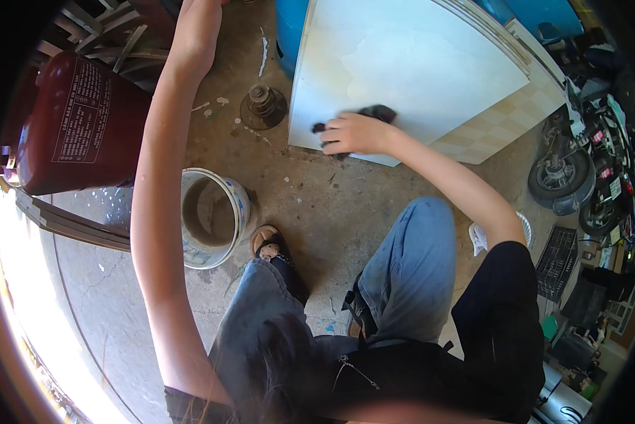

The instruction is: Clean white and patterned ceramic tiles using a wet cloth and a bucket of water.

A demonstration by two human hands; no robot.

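Observation:
My right hand [357, 133] grips a dark, bunched cloth [378, 113] against the lower part of a white panel [397, 63]. Parts of the cloth stick out on both sides of my fingers. The panel leans with other boards, and its lower corner is near the concrete floor. Stretched up past the left of the panel, my left arm ends at the top edge of the view. Only the wrist and back of my left hand [200, 24] show there; the fingers are cut off. A white plastic bucket [238, 206] holding murky water stands beside my left foot.
A dark red gas cabinet [84, 127] bearing writing stands at the left. Near the panel, a round metal weight-like base [263, 106] sits on the floor. A blue barrel [291, 37] is behind the panel. Motorbikes [561, 175] and a black plastic crate [557, 262] are at the right.

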